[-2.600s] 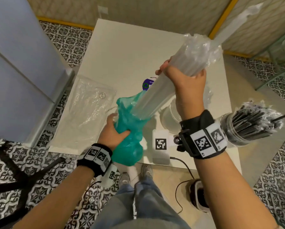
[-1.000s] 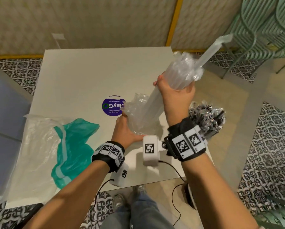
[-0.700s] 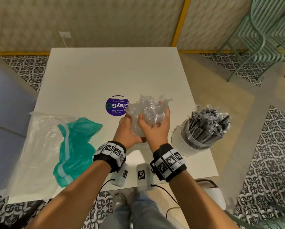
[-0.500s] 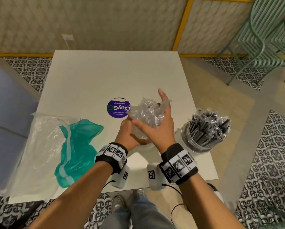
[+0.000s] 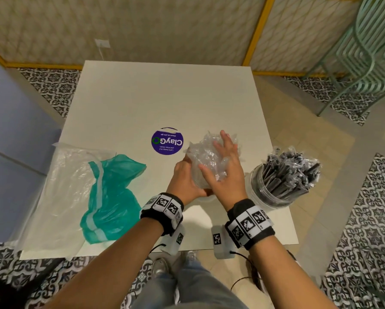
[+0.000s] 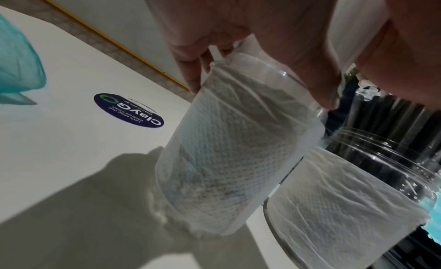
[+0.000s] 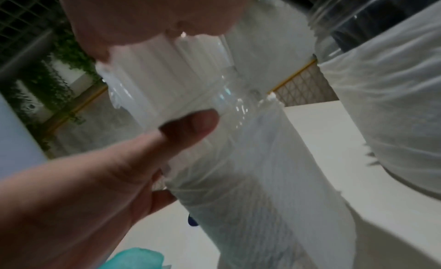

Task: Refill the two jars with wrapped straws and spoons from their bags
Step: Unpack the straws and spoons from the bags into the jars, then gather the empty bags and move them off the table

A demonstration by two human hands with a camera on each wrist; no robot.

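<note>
Near the table's front edge, my left hand [image 5: 185, 175] grips the side of a clear, paper-lined straw jar [image 6: 226, 159]. Its thumb [image 7: 190, 127] lies across the jar wall. The jar is crammed with clear-wrapped straws [image 5: 206, 150] whose crinkled tops stick out. My right hand [image 5: 223, 162] lies flat on those tops with its fingers straight and spread. Just to the right stands the second paper-lined jar [image 5: 274, 192], full of black wrapped spoons [image 5: 287, 170]. The straw jar's body is mostly hidden behind both hands in the head view.
An empty teal bag [image 5: 111, 197] lies on a flat clear plastic bag [image 5: 59, 186] at the table's front left. A round purple sticker [image 5: 167, 141] marks the white table [image 5: 164, 97]. Green metal chairs [image 5: 370, 52] stand at the far right.
The right hand lowered the straw bundle into the jar, let go of it, and now lies flat on the tops. The teal bag was set down at the left.
</note>
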